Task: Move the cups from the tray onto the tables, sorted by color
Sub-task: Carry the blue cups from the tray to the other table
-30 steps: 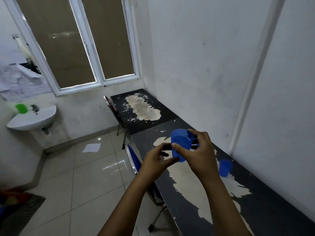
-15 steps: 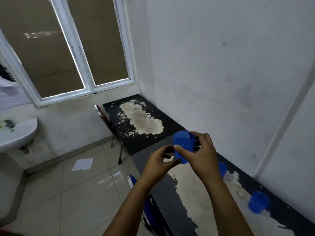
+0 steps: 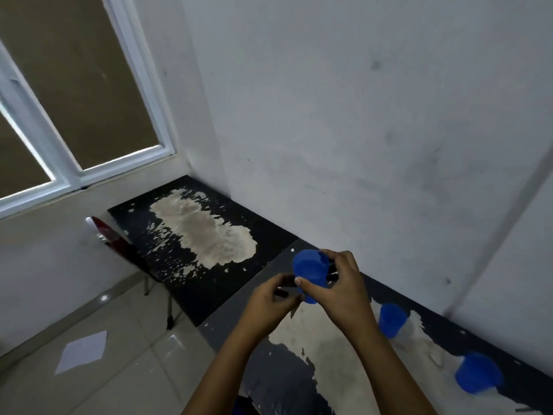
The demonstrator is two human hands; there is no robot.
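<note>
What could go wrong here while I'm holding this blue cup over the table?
The right hand grips the held blue cup only at its sides, with the left hand at its base; that grip could slip. Two blue cups already stand on the near table under your right forearm, so lowering the arm might knock them. The peeling tabletop could leave a cup wobbling.

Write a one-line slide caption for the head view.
Right hand holds blue cup over near table; left hand beside it.
</note>
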